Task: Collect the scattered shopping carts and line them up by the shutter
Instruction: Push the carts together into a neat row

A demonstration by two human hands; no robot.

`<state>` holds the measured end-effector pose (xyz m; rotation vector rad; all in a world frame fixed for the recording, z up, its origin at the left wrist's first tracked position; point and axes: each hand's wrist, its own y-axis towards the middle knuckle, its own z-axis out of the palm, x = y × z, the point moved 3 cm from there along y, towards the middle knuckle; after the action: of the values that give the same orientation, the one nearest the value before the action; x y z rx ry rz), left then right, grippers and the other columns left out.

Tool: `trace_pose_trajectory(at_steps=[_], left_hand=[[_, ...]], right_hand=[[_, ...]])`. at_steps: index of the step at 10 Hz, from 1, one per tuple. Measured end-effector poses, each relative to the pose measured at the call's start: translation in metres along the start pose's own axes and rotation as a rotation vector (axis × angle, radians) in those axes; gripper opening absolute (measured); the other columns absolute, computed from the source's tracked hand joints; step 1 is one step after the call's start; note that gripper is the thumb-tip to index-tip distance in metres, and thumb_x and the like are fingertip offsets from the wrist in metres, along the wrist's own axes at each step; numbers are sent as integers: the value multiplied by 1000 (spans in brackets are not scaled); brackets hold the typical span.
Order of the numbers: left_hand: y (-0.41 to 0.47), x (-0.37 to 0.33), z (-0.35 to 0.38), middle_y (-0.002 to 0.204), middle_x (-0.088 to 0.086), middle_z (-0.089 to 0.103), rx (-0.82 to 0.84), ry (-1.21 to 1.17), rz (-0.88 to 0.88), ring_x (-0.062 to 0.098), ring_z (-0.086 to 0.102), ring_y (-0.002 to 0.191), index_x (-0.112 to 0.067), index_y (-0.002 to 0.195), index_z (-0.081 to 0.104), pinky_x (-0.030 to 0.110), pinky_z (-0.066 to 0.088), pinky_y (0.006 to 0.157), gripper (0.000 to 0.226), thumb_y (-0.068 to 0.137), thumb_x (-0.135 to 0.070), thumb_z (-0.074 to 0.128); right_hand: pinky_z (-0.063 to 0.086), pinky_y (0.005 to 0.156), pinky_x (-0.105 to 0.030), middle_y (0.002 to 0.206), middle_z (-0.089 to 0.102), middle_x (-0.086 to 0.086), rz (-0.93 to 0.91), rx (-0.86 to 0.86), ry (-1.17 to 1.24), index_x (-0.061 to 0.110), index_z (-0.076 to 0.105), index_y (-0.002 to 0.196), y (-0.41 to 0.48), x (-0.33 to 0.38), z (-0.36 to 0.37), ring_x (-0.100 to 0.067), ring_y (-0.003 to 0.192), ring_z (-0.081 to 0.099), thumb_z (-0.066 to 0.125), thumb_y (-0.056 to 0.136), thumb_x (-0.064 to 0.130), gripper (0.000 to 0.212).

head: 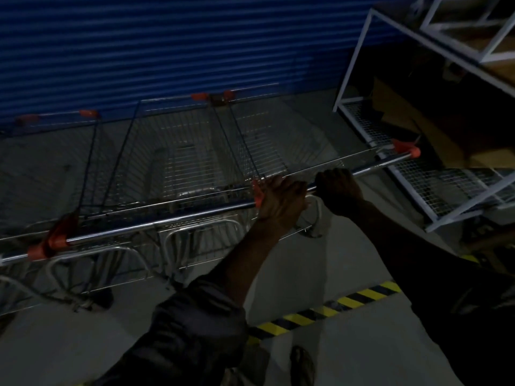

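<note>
Held cart (267,143) stands nose to blue shutter (167,45), side by side with neighbouring cart (172,154) | left hand (281,200) curled over handle bar (376,165) at its orange end cap | right hand (338,189) wrapped tight round same bar, just beside left | white wire rack (423,179) to right | hazard tape (348,300) on floor behind

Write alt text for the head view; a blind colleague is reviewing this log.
The left hand and right hand grip the handle of a cart facing a blue shutter, with more carts side by side to its left. A white rack stands on the right, and striped tape crosses the floor.
</note>
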<state>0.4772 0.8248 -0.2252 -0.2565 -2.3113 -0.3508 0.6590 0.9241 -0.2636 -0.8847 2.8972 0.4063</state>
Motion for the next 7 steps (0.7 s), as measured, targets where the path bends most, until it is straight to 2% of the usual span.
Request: trace_pose_trajectory(at_steps=[1, 2, 3, 4, 5, 6, 7], left_hand=[[5, -16, -5, 77, -11, 73, -211, -323, -184, 14, 71, 73, -31, 90, 79, 41, 43, 89, 33, 60, -31, 64], [6, -34, 8, 101, 5, 76, 94, -740, -137, 34, 72, 80, -21, 126, 68, 53, 49, 96, 57, 80, -20, 34], [5, -34, 12, 109, 7, 74, 106, -841, -122, 36, 71, 82, -19, 131, 64, 50, 49, 95, 61, 81, -13, 29], [10, -34, 11, 124, -2, 69, 85, -810, -61, 34, 68, 99, -31, 137, 55, 54, 42, 103, 63, 80, -11, 38], [6, -31, 21, 136, -9, 62, 139, -835, -89, 33, 61, 117, -43, 141, 41, 62, 36, 106, 70, 84, -8, 58], [6, -33, 22, 135, -11, 63, 162, -905, -80, 31, 62, 117, -44, 141, 42, 61, 37, 105, 70, 84, -11, 65], [4, -32, 17, 131, -11, 66, 104, -867, -51, 29, 64, 112, -42, 141, 45, 59, 40, 103, 77, 76, -12, 73]], right_hand=[[44, 81, -48, 91, 64, -16, -36, -49, -49, 6, 60, 101, -1, 1, 7, -38, 86, 60, 72, 85, 34, 35], [41, 80, -48, 92, 60, -14, -71, -167, -30, 5, 59, 104, -5, 3, 15, -36, 85, 56, 67, 89, 35, 34], [40, 79, -48, 90, 58, -13, -86, -231, -5, 5, 59, 102, -6, 3, 15, -35, 84, 54, 65, 91, 33, 30], [41, 78, -48, 86, 59, -13, -83, -241, 28, 5, 60, 98, -5, 4, 10, -36, 81, 56, 54, 90, 27, 24], [39, 76, -47, 82, 59, -13, -66, -248, 31, 6, 61, 91, -8, 8, 8, -35, 78, 56, 47, 87, 23, 23], [38, 76, -47, 81, 59, -13, -49, -256, 19, 7, 60, 88, -10, 10, 7, -35, 78, 56, 47, 88, 21, 19], [39, 78, -48, 82, 59, -13, -33, -248, 8, 7, 60, 89, -14, 12, 8, -35, 79, 56, 49, 88, 19, 16]])
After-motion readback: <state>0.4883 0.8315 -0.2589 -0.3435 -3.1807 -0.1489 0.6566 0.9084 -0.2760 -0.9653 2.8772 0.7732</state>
